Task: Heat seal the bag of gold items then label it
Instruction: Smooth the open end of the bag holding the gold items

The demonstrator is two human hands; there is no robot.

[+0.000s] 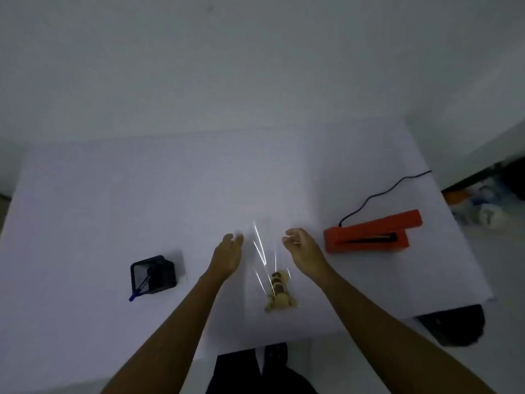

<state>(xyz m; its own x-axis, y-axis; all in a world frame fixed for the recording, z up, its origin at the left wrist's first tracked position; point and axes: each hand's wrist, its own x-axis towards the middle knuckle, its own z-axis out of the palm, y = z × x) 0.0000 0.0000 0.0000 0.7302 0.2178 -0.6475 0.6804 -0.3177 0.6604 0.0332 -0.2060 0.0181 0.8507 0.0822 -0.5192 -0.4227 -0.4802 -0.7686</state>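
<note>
Just below the middle of the frame a clear plastic bag [262, 253] lies on the white table [113, 194]. Its mouth points towards the top of the frame, and a small clump of gold items [279, 291] is bunched in its lower end. The right hand [301, 245] has its fingers curled in at the bag's upper right corner and appears to pinch the film there. The left hand [228, 251] sits at the upper left corner with thumb and fingers close together. I cannot tell whether they grip the film, since the plastic shows only as bright streaks.

The film looks thin and slack. If one corner slips, the mouth could fold on itself and the seal would likely wrinkle and leave a gap. If the bag tilts on its way to the red block-shaped heat sealer [369, 234], right of centre, the gold items could slide towards the mouth and get caught in the seal line. The sealer's black cable [377, 194] trails to the upper right, where a reaching arm might snag it.

The table is plain and matte. A black square pen holder [154, 275] with a blue pen [139, 290] stands at lower left. The room is dim: a pale bare wall [255, 66] fills the upper half, and blurred clutter sits at the right edge.
</note>
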